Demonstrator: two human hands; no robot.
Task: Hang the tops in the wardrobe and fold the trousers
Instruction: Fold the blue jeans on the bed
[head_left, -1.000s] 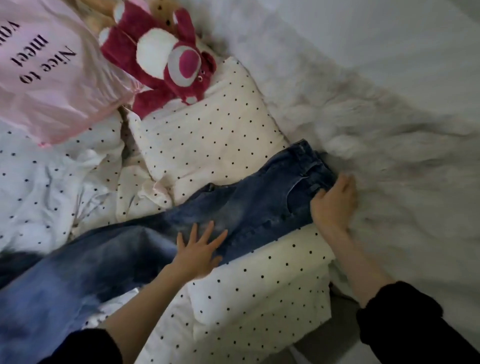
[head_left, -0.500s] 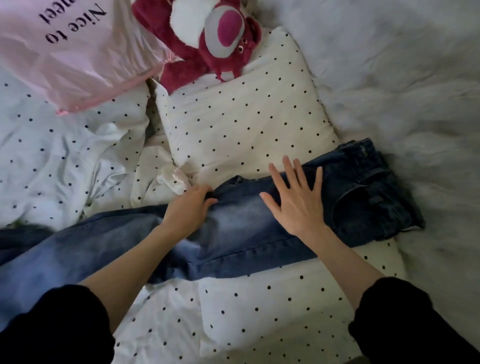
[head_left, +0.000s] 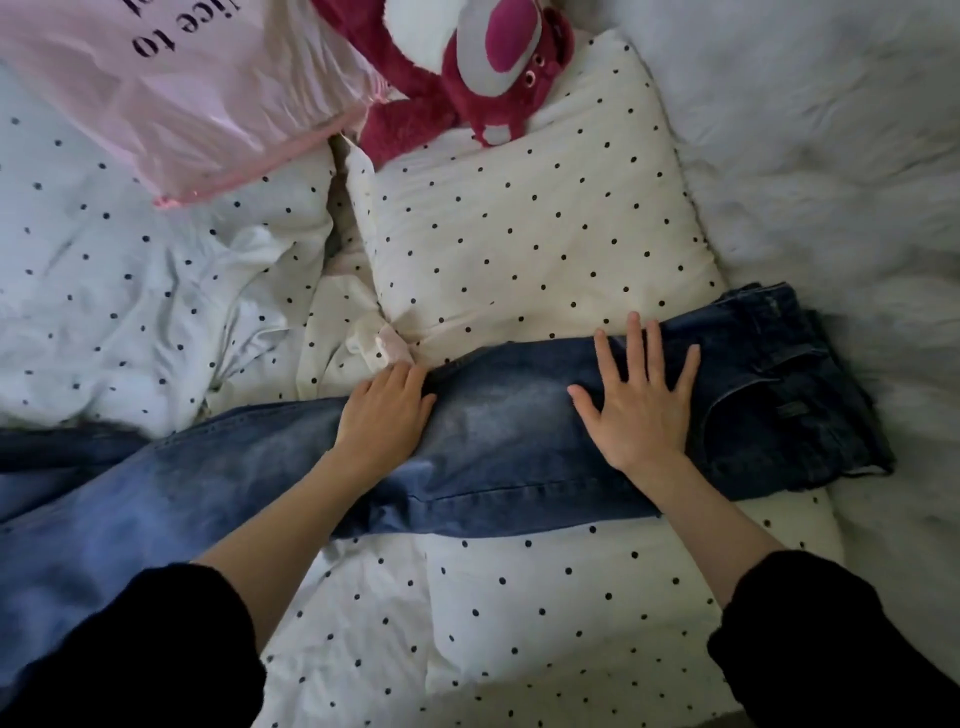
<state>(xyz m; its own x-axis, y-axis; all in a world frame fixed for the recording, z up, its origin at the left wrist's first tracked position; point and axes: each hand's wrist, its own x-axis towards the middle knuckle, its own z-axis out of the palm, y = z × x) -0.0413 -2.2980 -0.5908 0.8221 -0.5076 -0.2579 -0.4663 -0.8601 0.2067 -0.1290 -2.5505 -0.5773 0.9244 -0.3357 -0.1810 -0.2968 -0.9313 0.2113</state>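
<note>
Two hands are laid on a pair of blue jeans (head_left: 498, 447) that is stretched sideways across a dotted bed cover (head_left: 519, 623). The waistband end is seen at the right, beside a white furry blanket (head_left: 831, 182), and the legs run off past the left edge of the view. The right hand (head_left: 636, 405) is pressed flat on the upper part of the jeans, with the fingers (head_left: 635, 343) straight and spread; nothing is gripped by it. The left hand (head_left: 382, 415) is set on the far edge of the jeans near the middle, with its fingers curled down over the edge of the denim; whether the cloth is actually pinched cannot be told, since the fingertips are hidden. Both forearms are bare, and dark sleeves are seen at the bottom corners. Behind the jeans a dotted pillow (head_left: 535, 208) is seen, touched by the denim along its near side. A dark pink plush bear (head_left: 467, 67) is propped against the top of the pillow, and a pink cushion (head_left: 182, 88) with dark lettering lies at the upper left.
</note>
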